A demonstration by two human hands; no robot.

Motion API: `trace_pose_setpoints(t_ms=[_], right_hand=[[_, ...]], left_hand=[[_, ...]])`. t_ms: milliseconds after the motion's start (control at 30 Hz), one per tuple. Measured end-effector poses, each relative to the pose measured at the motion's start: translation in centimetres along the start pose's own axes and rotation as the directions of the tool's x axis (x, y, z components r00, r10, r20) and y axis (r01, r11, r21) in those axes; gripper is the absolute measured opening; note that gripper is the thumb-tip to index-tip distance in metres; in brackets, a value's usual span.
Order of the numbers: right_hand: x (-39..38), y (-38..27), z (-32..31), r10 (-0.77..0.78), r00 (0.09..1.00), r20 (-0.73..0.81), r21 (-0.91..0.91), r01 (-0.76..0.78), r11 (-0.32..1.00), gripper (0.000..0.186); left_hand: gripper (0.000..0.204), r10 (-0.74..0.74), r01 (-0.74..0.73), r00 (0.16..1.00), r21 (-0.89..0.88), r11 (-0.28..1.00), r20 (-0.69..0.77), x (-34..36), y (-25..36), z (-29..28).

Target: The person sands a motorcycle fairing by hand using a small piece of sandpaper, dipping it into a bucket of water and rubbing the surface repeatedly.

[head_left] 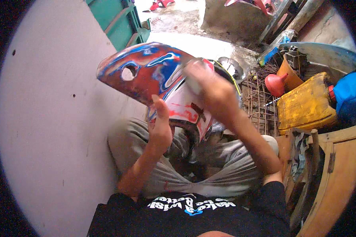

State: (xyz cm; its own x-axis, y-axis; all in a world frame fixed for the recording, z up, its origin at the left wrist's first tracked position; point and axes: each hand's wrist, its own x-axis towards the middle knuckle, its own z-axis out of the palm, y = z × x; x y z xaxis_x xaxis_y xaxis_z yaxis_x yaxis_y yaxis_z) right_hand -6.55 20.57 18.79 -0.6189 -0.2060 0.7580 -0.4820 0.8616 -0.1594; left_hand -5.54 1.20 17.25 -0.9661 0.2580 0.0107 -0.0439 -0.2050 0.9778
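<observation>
A curved motorcycle body panel (146, 85) is tilted up above my crossed legs. Swirled patches of red, blue and white show on its worn paint, and a round hole pierces its left end. My left hand (161, 128) grips the lower edge, thumb on the near face and the other fingers mostly hidden. Against the panel's right part, my right hand (215, 93) is curled and blurred by motion. Something greyish shows under its fingers, too smeared to name. Paler white and red paint covers the panel's lower right section.
A pale wall (55, 110) rises close on my left, with a green door (114, 19) beyond it. To the right are a yellow jerrycan (306, 104), a red funnel (276, 84), a wire rack (259, 102) and a wooden cabinet (340, 170). Red parts (160, 4) lie far ahead.
</observation>
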Motion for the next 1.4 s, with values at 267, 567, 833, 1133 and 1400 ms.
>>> trace_pose_setpoints(t_ms=[267,567,833,1133,1400], right_hand=[[0.5,1.4,-0.2,0.099,0.993,0.068,0.006,-0.100,0.995,0.041],[-0.9,0.7,0.0,0.258,0.962,0.088,0.178,-0.270,0.946,0.038],[-0.6,3.2,0.5,0.267,0.961,0.075,0.228,-0.277,0.933,0.042],[-1.3,2.4,0.5,0.274,0.960,0.054,0.277,-0.278,0.920,0.038],[-2.2,2.6,1.2,0.210,0.977,0.044,0.244,-0.214,0.946,0.042]], left_hand=[[0.048,-0.090,0.084,0.995,-0.151,0.985,-0.038,0.3,-0.6,-0.4],[0.058,-0.092,0.092,0.996,-0.075,0.993,0.001,0.0,0.8,-0.5],[0.050,0.027,-0.023,0.999,-0.147,0.989,0.023,1.0,-0.3,-1.3],[0.063,0.009,-0.022,0.999,-0.240,0.971,-0.054,1.0,-1.5,-1.2],[0.061,0.086,-0.122,0.977,-0.179,0.976,-0.196,1.3,-0.3,0.1]])
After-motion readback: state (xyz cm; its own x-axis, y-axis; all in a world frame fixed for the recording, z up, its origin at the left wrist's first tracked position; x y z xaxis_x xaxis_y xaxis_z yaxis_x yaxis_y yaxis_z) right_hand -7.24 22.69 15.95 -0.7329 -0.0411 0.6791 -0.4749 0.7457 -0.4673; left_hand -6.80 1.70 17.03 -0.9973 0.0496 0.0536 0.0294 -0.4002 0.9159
